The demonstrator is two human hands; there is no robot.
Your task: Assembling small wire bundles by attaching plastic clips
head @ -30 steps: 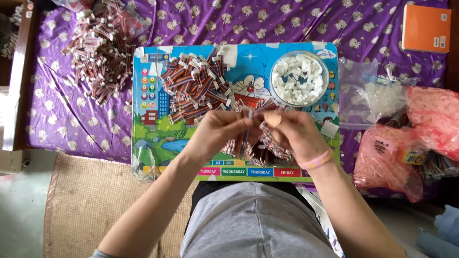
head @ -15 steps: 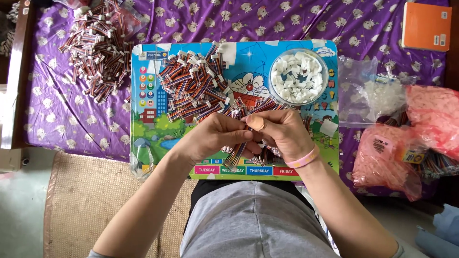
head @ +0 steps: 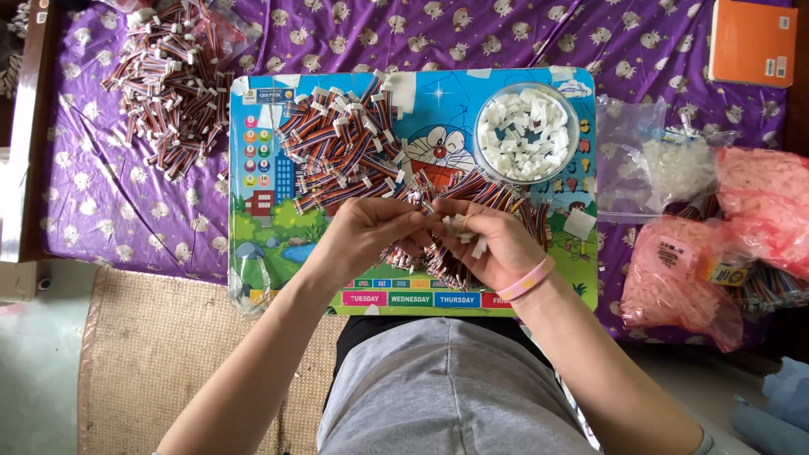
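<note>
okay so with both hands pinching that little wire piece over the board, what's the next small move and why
Probably press the white connector onto the wire ends. The left hand and right hand meet over the colourful board, pinching a striped wire piece and small white connectors between the fingertips. Finished wires with white ends lie piled behind, and loose connectors fill the round bowl. Whether it is already seated, I cannot tell.

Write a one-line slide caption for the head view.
Two bare hands, left hand and right hand, pinch small multicoloured wire harnesses over a cartoon-printed blue board, beside a round clear bowl of white plastic connectors.
</note>
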